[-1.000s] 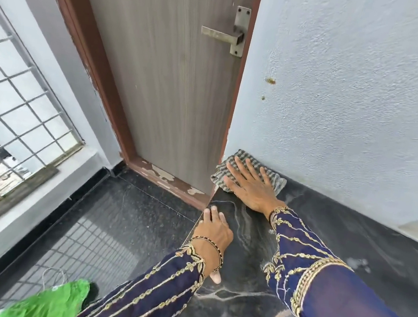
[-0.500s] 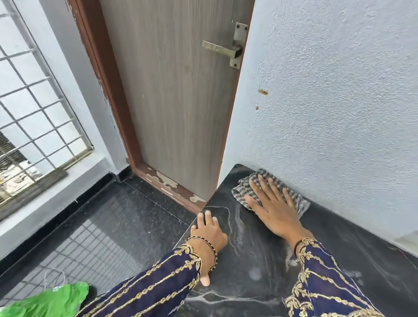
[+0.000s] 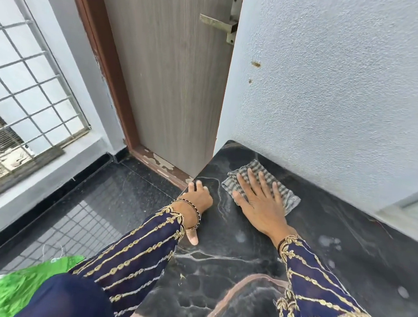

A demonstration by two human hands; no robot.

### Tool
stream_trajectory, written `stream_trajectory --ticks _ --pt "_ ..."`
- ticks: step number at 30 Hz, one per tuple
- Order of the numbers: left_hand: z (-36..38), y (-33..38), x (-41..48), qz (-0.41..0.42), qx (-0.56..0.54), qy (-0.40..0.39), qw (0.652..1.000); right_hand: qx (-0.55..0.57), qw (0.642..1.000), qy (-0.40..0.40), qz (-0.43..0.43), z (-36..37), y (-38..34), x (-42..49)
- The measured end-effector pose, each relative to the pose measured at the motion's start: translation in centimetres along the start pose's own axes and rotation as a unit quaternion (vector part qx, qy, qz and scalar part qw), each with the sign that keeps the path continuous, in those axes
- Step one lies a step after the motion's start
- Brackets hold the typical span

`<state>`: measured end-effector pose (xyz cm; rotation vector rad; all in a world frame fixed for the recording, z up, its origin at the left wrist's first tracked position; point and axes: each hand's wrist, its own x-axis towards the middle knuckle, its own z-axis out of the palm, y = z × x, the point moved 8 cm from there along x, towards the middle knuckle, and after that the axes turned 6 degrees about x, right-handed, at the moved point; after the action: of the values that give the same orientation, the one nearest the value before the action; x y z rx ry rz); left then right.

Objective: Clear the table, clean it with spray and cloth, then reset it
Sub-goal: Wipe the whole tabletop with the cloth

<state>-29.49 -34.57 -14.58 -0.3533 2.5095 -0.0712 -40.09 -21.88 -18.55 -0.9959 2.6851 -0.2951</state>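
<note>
A black marble table top [image 3: 241, 278] with pale veins fills the lower right of the head view. A grey checked cloth [image 3: 286, 195] lies flat on it near the far corner, a little off the wall. My right hand [image 3: 260, 202] presses flat on the cloth with fingers spread. My left hand [image 3: 198, 196] grips the table's left edge, fingers curled over it and thumb on top. Wet spray spots [image 3: 328, 242] show on the marble to the right.
A pale textured wall [image 3: 338, 94] borders the table's far side. A grey door [image 3: 165, 71] with a metal handle [image 3: 216, 25] stands left of the corner. A barred window [image 3: 17, 86] is at left. Green fabric [image 3: 21, 285] lies on the dark floor.
My right hand has slid the cloth from the table's far corner to the right and toward me. My left hand stays on the table's left edge.
</note>
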Motion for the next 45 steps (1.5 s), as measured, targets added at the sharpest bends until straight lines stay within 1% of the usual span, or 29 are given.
stream_trajectory --ticks 2,3,5,7,9,12,15,18,23,26,29,31,34,39,45 --pt "0.0 -0.2 -1.9 0.048 -0.016 0.024 0.998 -0.004 1.000 0.005 -0.014 0.8 -2.1 -1.9" --pt "0.7 -0.3 -3.4 0.062 -0.059 0.045 0.995 -0.005 1.000 0.006 -0.023 1.4 -3.4 -3.4" --pt "2.2 -1.3 -5.9 0.049 -0.113 0.108 0.987 0.001 0.999 0.010 -0.047 2.6 -5.8 -6.1" --pt "4.8 -1.7 -8.7 0.036 -0.143 0.167 0.975 0.001 0.998 0.006 -0.065 3.9 -8.1 -9.0" --pt "7.1 -2.1 -12.2 0.025 -0.191 0.218 0.957 -0.010 0.997 0.007 -0.082 4.8 -10.4 -12.0" --pt "9.9 -2.6 -17.3 -0.003 -0.219 0.234 0.947 -0.007 0.995 -0.011 -0.100 6.6 -14.0 -16.8" --pt "11.9 -2.6 -22.4 0.003 -0.226 0.249 0.942 -0.023 0.992 -0.025 -0.121 8.4 -17.5 -22.3" --pt "13.1 -3.3 -26.4 -0.007 -0.243 0.283 0.928 -0.027 0.989 -0.045 -0.141 10.0 -20.4 -27.1" --pt "14.4 -3.3 -29.8 0.016 -0.235 0.312 0.920 -0.035 0.981 -0.071 -0.175 12.0 -22.8 -33.3" --pt "14.6 -2.5 -30.4 0.040 -0.277 0.306 0.910 -0.034 0.976 -0.060 -0.206 12.0 -22.7 -35.8" --pt "15.1 -1.4 -30.3 0.034 -0.289 0.276 0.916 -0.049 0.973 -0.048 -0.220 11.6 -21.5 -37.6" --pt "15.2 -0.5 -29.7 0.035 -0.284 0.252 0.924 -0.036 0.974 -0.061 -0.216 11.6 -20.4 -38.0" --pt "15.1 0.6 -28.7 0.042 -0.284 0.236 0.928 0.005 0.972 -0.085 -0.217 11.6 -19.2 -37.6" --pt "14.4 2.0 -26.1 0.051 -0.284 0.215 0.933 -0.004 0.969 -0.092 -0.229 10.4 -16.4 -34.9" --pt "11.2 3.8 -21.3 0.077 -0.286 0.253 0.921 -0.014 0.985 -0.053 -0.162 6.6 -9.3 -26.2"
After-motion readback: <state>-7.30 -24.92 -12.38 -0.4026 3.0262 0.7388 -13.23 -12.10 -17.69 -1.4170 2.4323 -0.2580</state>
